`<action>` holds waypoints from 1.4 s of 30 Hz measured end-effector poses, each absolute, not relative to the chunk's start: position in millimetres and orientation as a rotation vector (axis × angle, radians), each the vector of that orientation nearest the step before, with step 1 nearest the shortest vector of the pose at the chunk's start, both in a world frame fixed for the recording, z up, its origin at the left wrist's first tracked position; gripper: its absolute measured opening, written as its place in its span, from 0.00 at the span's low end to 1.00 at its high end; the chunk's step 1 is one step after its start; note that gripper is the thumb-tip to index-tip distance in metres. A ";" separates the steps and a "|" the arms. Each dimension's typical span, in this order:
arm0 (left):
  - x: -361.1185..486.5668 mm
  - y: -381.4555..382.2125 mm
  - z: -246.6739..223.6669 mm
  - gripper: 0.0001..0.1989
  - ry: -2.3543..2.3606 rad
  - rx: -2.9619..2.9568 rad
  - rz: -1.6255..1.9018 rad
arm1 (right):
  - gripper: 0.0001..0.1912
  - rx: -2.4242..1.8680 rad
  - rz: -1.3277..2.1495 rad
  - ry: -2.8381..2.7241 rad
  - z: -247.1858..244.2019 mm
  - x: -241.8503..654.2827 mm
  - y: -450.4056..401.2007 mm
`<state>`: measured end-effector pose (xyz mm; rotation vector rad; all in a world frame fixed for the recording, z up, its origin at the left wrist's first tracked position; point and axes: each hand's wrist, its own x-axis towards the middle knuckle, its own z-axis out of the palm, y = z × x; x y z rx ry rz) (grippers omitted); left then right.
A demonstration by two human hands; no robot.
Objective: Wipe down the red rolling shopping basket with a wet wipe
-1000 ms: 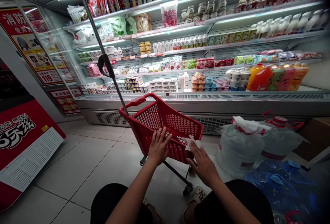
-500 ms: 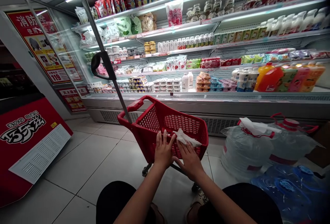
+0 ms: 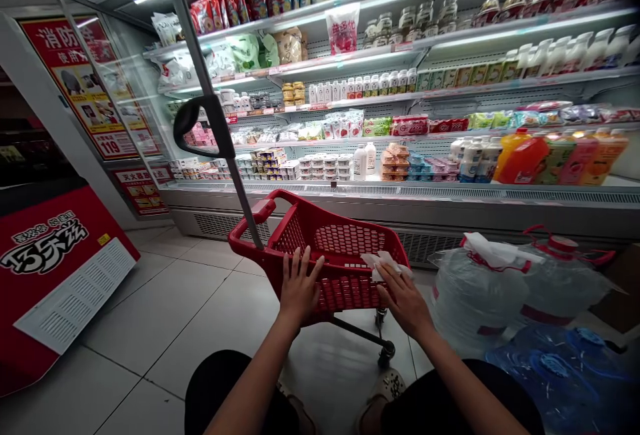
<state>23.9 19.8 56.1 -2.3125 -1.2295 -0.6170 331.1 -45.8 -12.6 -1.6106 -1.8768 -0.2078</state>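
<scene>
A red plastic shopping cart (image 3: pixel 347 293) stands crosswise in front of my knees, its basket walls pierced with holes. My left hand (image 3: pixel 299 293) rests against the near side of the basket, fingers stretched out and holding nothing. At the right end of the near rim, my right hand (image 3: pixel 409 303) presses a crumpled white wipe (image 3: pixel 381 261) onto the cart. Part of the wipe lies hidden under those fingers. From the cart's handle end rises a grey pole (image 3: pixel 193 41) with a black looped grip (image 3: pixel 220 129) on it.
A refrigerated display case (image 3: pixel 320 205) with stocked shelves spans the far side. Large clear water jugs (image 3: pixel 483 295) and blue water bottles (image 3: pixel 555 371) stand on the floor at right. A red freezer cabinet (image 3: pixel 65 255) is at left, with tiled floor (image 3: pixel 185 295) between it and the cart.
My right hand has slid right along the rim with the wipe, and my left hand has shifted slightly left, so they are farther apart. The cart has turned a little.
</scene>
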 end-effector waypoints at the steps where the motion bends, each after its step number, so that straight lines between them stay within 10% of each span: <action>1: 26.6 18.9 54.5 0.42 -1.235 -2.309 -0.617 | 0.31 -1.637 -0.231 -1.859 -16.0 334.6 -43.6; 31: 49.9 7.0 44.1 0.42 -1.323 -2.287 -0.531 | 0.45 -1.301 -0.207 -2.141 11.1 225.9 -34.2; 42: 56.5 6.1 48.5 0.54 -1.270 -2.323 -0.582 | 0.40 -1.622 -0.250 -1.824 -23.2 329.9 -50.6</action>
